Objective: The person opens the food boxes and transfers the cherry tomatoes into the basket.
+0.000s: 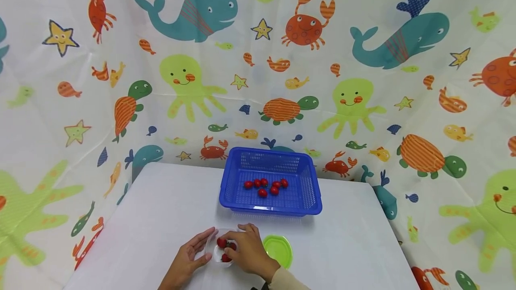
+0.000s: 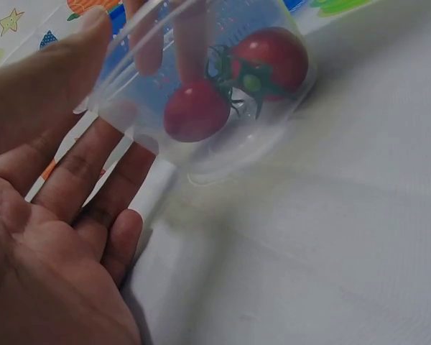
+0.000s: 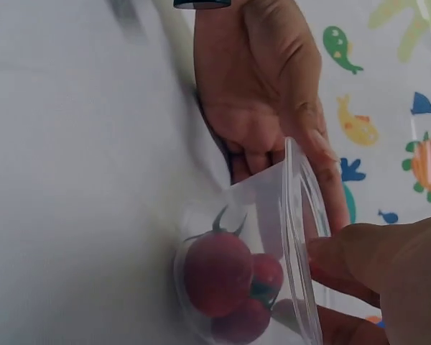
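Note:
A clear plastic tub [image 1: 213, 254] stands on the white table with three red tomatoes in it. My left hand [image 1: 188, 256] holds its left side, thumb at the rim and fingers along the wall. From above, my right hand [image 1: 250, 247] reaches into the tub. In the left wrist view two of its fingers point down inside, spread apart, one tip touching a small tomato [image 2: 196, 110]. Beside that lies a larger tomato [image 2: 273, 61] with a green stem. The right wrist view shows a tomato [image 3: 218, 273] through the tub wall, with more behind it.
A blue plastic basket [image 1: 268, 209] with several red tomatoes [image 1: 263, 193] stands behind the tub. Right of my right hand lies a round green lid [image 1: 279, 250]. A curtain [image 1: 250, 79] with printed sea animals hangs around the white table [image 1: 342, 245].

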The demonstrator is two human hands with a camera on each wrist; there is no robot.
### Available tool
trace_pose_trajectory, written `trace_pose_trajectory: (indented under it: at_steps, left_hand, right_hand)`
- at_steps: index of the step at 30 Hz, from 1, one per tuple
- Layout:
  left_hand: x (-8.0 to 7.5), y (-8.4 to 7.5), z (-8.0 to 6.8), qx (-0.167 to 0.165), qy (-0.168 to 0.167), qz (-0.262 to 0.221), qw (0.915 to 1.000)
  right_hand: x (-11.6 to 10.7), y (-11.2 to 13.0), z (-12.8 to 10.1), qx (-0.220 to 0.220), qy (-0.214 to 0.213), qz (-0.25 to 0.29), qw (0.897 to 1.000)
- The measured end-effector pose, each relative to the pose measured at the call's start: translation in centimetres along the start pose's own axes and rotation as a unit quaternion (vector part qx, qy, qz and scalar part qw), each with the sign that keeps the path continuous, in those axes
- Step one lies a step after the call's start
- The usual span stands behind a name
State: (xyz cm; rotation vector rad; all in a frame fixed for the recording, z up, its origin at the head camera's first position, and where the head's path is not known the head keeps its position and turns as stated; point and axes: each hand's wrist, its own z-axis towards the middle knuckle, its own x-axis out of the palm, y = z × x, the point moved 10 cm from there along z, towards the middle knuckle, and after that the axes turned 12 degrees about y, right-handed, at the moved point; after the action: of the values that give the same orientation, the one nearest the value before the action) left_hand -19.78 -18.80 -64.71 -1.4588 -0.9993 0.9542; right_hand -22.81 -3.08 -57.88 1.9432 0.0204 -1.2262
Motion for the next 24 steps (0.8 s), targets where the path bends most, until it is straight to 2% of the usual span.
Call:
trace_pose_trajectory:
  at_steps: [4,7,15,20,24]
  left_hand:
    - [-0.1,-0.2,0.0,0.017,0.004,0.004,0.9998]
    - [-0.2,0.1,0.1,0.009,0.005,-0.003,0.9999]
    - [-0.5,0.5,0.1,-0.006,0.0,0.005,1.0]
    - [-0.5,0.5,0.0,0.004,0.005,0.003,1.0]
    - [-0.3,0.4,0.0,0.016,0.01,0.0,0.9998]
  right_hand:
    - [0.8,0.1,0.7,0.006,0.01,-0.031,0.999]
    - [1.5,0.2,1.2,0.007,0.012,-0.041,0.999]
    - [2.0,0.3,2.3,0.005,-0.029,0.017,0.999]
    - [1.9,0.2,2.2,0.019,-0.044,0.036,0.998]
    - [1.4,0.2,1.7,0.019,-0.081,0.036,0.996]
